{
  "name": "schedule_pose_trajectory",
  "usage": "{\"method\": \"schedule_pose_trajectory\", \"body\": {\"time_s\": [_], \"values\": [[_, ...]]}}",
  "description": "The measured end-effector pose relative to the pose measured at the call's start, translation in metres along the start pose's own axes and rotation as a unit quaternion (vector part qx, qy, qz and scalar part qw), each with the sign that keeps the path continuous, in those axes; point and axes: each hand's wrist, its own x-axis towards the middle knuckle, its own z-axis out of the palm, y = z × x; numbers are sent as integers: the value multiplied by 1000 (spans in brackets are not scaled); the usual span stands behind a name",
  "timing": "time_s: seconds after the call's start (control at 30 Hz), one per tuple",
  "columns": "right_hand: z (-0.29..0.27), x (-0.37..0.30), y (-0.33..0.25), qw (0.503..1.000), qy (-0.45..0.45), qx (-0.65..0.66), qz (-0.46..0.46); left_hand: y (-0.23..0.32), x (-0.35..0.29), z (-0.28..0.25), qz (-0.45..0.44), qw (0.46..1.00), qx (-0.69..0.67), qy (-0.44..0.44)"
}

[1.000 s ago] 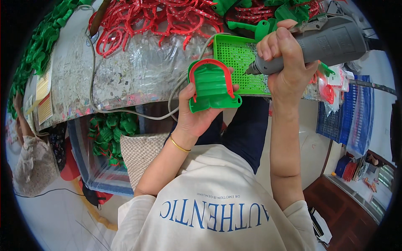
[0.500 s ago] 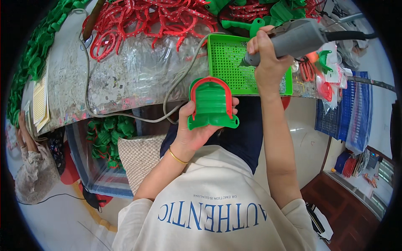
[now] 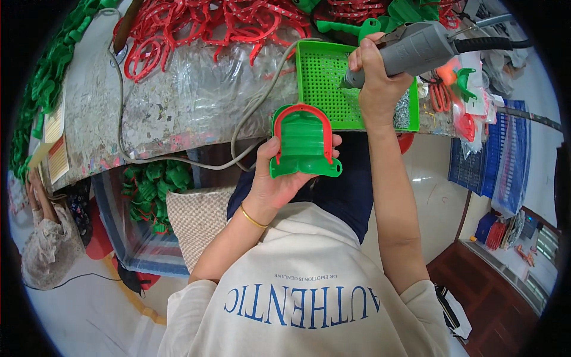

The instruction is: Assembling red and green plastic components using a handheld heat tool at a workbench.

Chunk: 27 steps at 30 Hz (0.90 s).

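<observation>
Right now the left hand (image 3: 279,178) holds a green plastic piece (image 3: 303,143) with a red curved band (image 3: 302,113) sitting around its top edge. The fingers are wrapped around it, thumb on the left side and fingertips showing on the right, and the piece sits just above the person's lap, close to the near edge of the table. It looks like the red band is already set on the green piece, so that part seems done.

A little farther off and to the right, the right hand (image 3: 375,83) is closed tight around a grey power tool (image 3: 416,47). The tool's tip points down at a green tray with many small holes (image 3: 324,77). The tip is well apart from the held piece, so I think the fixing part is not done yet.

Low on the left, under the table, a clear bin (image 3: 148,190) holds more green pieces. The table (image 3: 178,113) is worn and covered with clear plastic. A grey cord (image 3: 178,159) runs across it. Far back lie a heap of red bands (image 3: 214,24) and more green parts (image 3: 41,83) on the left. On the right are a shiny pale floor (image 3: 434,190) and a blue crate (image 3: 493,160).
</observation>
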Motion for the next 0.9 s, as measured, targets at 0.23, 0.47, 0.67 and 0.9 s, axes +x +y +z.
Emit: {"method": "schedule_pose_trajectory", "body": {"time_s": [0.23,0.47,0.67,0.9], "values": [[4,1,-2,1000,-3,2,12,2,1,-1,-2,1000,-21,5],[13,3,-33,998,12,65,12,1,-1,0,-4,999,-33,-2],[35,-7,-78,992,-44,114,41,-2,-5,0,-2,1000,-22,2],[47,-17,-78,990,-58,117,57,-3,-9,6,-9,999,-36,-6]]}}
